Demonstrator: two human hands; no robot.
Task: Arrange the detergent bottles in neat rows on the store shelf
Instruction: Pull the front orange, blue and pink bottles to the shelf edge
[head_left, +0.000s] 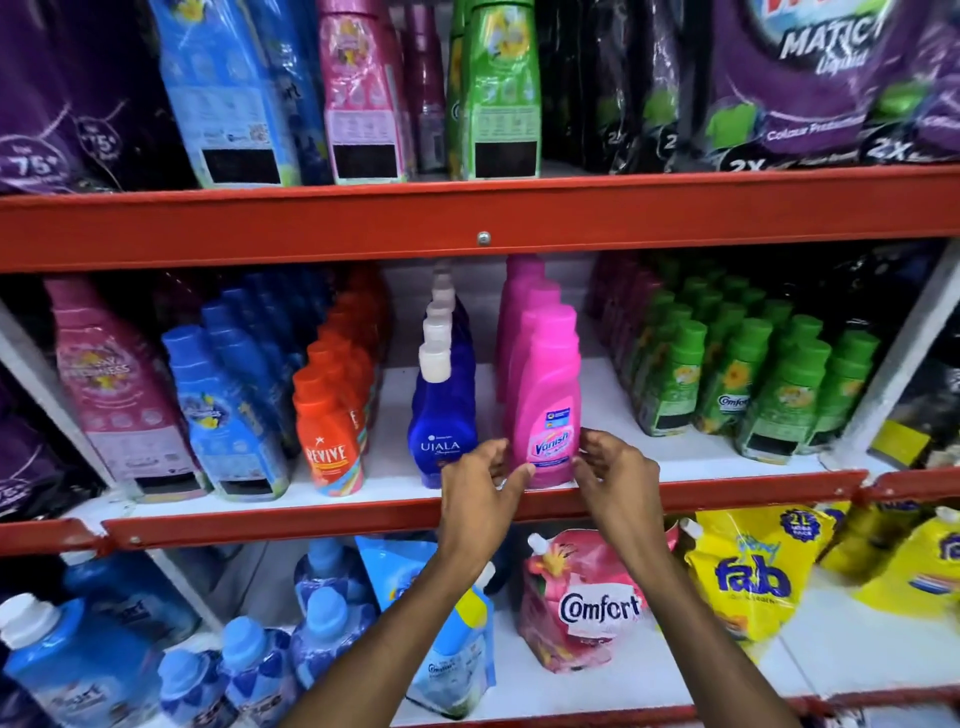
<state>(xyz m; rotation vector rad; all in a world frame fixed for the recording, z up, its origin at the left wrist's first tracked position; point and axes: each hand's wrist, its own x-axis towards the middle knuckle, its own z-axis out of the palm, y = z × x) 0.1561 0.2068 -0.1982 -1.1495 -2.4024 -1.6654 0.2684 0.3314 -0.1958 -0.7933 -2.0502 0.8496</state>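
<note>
Pink Vanish bottle (546, 410) stands upright at frame centre between your 2 hands; left hand (480, 496) and right hand (618, 480) flank its base, fingers spread, barely touching.

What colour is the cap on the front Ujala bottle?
White, on a deep blue Ujala bottle; cap is clearest in the head view.

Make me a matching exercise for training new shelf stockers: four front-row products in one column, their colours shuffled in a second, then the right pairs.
Products:
1. Vanish bottle, between the left hand and right hand
2. Ujala bottle
3. Revive bottle
4. Fab pouch

Colours:
A. yellow
B. orange-red
C. pink
D. deep blue with a white cap

Pairs: 1-C, 2-D, 3-B, 4-A
</note>
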